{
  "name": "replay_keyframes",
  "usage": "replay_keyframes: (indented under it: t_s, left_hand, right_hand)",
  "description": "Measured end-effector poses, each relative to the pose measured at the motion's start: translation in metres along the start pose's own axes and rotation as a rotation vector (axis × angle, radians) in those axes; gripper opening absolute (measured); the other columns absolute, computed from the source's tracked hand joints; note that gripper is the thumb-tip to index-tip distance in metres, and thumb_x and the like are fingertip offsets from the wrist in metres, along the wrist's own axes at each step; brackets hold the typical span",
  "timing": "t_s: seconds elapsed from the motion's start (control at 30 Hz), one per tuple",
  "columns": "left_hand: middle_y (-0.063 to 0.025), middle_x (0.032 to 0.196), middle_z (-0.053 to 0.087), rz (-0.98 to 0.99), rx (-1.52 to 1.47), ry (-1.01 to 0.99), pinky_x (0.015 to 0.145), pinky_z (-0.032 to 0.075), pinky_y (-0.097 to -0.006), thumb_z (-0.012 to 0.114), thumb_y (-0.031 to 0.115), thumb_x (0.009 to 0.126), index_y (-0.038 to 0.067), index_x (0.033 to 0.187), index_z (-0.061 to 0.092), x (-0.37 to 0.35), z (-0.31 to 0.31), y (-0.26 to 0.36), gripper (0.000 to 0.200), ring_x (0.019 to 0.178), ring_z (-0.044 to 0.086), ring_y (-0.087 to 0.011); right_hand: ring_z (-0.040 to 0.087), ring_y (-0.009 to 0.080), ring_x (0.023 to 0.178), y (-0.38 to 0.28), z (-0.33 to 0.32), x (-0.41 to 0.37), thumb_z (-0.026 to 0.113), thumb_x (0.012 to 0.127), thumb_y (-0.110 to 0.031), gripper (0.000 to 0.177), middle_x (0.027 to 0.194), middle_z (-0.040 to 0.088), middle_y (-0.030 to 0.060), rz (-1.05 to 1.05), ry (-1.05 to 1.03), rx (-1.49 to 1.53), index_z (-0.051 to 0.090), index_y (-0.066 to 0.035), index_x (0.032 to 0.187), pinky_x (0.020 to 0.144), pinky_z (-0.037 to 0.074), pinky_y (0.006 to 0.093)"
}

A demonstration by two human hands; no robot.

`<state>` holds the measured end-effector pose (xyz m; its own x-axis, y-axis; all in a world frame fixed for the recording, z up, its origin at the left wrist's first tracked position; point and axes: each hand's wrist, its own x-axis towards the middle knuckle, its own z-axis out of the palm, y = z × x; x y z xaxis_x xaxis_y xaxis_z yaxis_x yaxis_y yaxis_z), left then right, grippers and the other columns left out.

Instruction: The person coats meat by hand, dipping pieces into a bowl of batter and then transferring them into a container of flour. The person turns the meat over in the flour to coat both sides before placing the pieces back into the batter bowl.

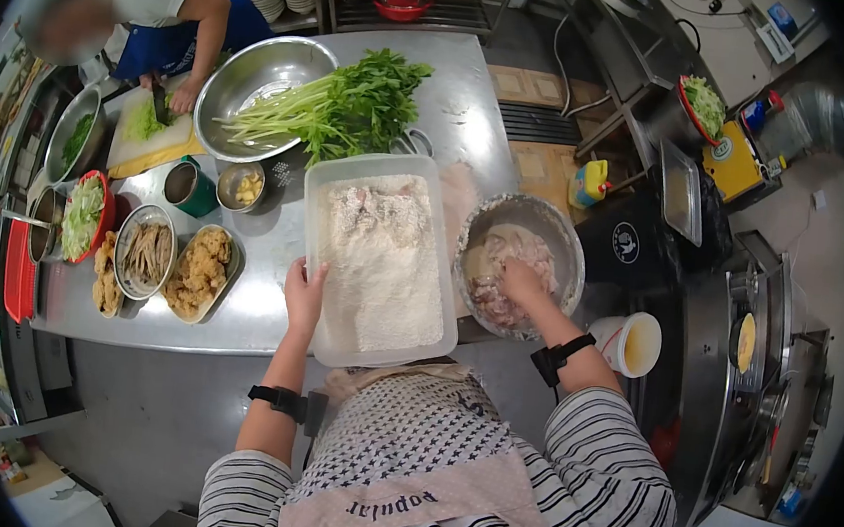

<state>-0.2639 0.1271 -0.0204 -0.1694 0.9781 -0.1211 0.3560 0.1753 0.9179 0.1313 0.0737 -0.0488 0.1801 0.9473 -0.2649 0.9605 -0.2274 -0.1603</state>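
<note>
The right hand (pixel 523 277) is down in the round metal bowl (pixel 546 224) of pale wet meat pieces (pixel 499 305). Its fingers are in among the meat, and it is not clear if they are closed on a piece. The left hand (pixel 304 293) curls over the rim of the clear plastic tub (pixel 376 162) of white flour (pixel 386 270), most likely to stop it sliding. Tub and bowl sit just beside each other on the shiny metal tabletop (pixel 466 107), so each hand reaches one easily. Behind them lies a bunch of green leafy stalks (pixel 345 106)
</note>
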Motion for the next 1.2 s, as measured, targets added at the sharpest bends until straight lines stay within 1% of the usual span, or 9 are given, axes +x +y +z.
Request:
replay_keyframes:
  t_s: [0.2, 0.3, 0.43, 0.53, 0.6, 0.7, 0.9, 1.03, 1.2]
  left_hand:
    - [-0.0053, 0.072, 0.051, 0.001, 0.009, 0.021, 0.06, 0.04, -0.0276, 0.063, 0.022, 0.081, -0.006, 0.104, 0.053, 0.002, 0.0, -0.005, 0.038, 0.063, 0.044, -0.0126]
    - [-0.0053, 0.072, 0.05, 0.011, 0.019, 0.006, 0.06, 0.04, -0.0276, 0.063, 0.022, 0.081, -0.006, 0.104, 0.053, 0.0, -0.001, -0.001, 0.037, 0.063, 0.043, -0.0125]
    - [-0.0072, 0.076, 0.054, -0.005, 0.008, 0.017, 0.061, 0.041, -0.028, 0.063, 0.023, 0.081, -0.006, 0.103, 0.054, 0.001, 0.0, -0.002, 0.037, 0.065, 0.046, -0.0132]
    - [-0.012, 0.08, 0.057, -0.031, 0.005, 0.018, 0.065, 0.042, -0.0309, 0.064, 0.024, 0.08, -0.005, 0.103, 0.054, -0.003, -0.002, 0.005, 0.039, 0.07, 0.051, -0.0177]
    - [-0.0144, 0.084, 0.058, 0.002, 0.057, 0.061, 0.067, 0.043, -0.0323, 0.065, 0.025, 0.079, -0.005, 0.104, 0.054, 0.002, 0.003, -0.012, 0.04, 0.073, 0.053, -0.0207]
    - [-0.0194, 0.093, 0.058, 0.032, 0.151, 0.075, 0.073, 0.044, -0.0347, 0.067, 0.028, 0.077, -0.005, 0.106, 0.053, 0.002, 0.001, -0.007, 0.046, 0.082, 0.055, -0.0278]
    - [-0.0197, 0.091, 0.057, 0.079, 0.166, 0.085, 0.072, 0.043, -0.0358, 0.067, 0.033, 0.076, -0.006, 0.105, 0.053, 0.003, 0.006, -0.018, 0.05, 0.078, 0.054, -0.0289]
    - [-0.0185, 0.089, 0.058, 0.073, 0.107, 0.092, 0.071, 0.044, -0.0343, 0.067, 0.03, 0.076, -0.007, 0.104, 0.054, 0.004, 0.003, -0.016, 0.048, 0.076, 0.055, -0.025]
    - [-0.0099, 0.075, 0.055, -0.01, 0.012, 0.014, 0.06, 0.041, -0.0301, 0.065, 0.023, 0.078, -0.006, 0.102, 0.055, 0.002, 0.0, -0.004, 0.038, 0.064, 0.049, -0.0155]
  right_hand:
    - [0.06, 0.0305, 0.07, 0.02, -0.032, 0.034, 0.058, 0.069, -0.011, 0.017, 0.077, 0.061, 0.0197, 0.082, -0.33, 1.148, 0.063, -0.001, 0.082, 0.062, 0.046, 0.0338]
    - [0.061, 0.0263, 0.07, 0.006, -0.041, 0.032, 0.058, 0.069, -0.012, 0.017, 0.073, 0.06, 0.0196, -0.032, 0.048, 0.418, 0.062, 0.0, 0.081, 0.059, 0.046, 0.0336]
    - [0.061, 0.0246, 0.069, 0.004, -0.01, 0.022, 0.059, 0.069, -0.013, 0.019, 0.071, 0.058, 0.0197, -0.223, 0.009, 0.089, 0.061, 0.0, 0.083, 0.057, 0.046, 0.0341]
    - [0.061, 0.0222, 0.07, 0.019, -0.014, 0.03, 0.058, 0.073, -0.014, 0.019, 0.072, 0.061, 0.0143, -0.061, -0.072, 0.253, 0.06, -0.001, 0.087, 0.059, 0.047, 0.0327]
    - [0.06, 0.0176, 0.068, 0.035, -0.007, 0.05, 0.055, 0.079, -0.015, 0.017, 0.078, 0.061, 0.0064, 0.19, -0.392, 1.066, 0.059, -0.003, 0.091, 0.058, 0.048, 0.0308]
    - [0.058, 0.0127, 0.072, 0.017, -0.023, 0.054, 0.054, 0.082, -0.014, 0.019, 0.085, 0.058, 0.0026, 0.208, -0.509, 1.388, 0.057, -0.005, 0.099, 0.063, 0.05, 0.029]
    - [0.052, 0.0405, 0.092, -0.03, -0.009, 0.04, 0.06, 0.069, -0.009, 0.033, 0.098, 0.053, 0.0244, -0.211, 0.105, 0.023, 0.053, -0.002, 0.101, 0.08, 0.044, 0.045]
    - [0.055, 0.0354, 0.091, -0.008, 0.008, 0.049, 0.061, 0.068, -0.007, 0.036, 0.093, 0.056, 0.0212, -0.224, 0.211, 0.201, 0.055, 0.001, 0.102, 0.08, 0.044, 0.0395]
    - [0.058, 0.0153, 0.082, 0.026, -0.018, 0.051, 0.06, 0.082, -0.015, 0.021, 0.092, 0.062, 0.0048, 0.228, -0.295, 1.255, 0.059, -0.002, 0.098, 0.076, 0.045, 0.027]
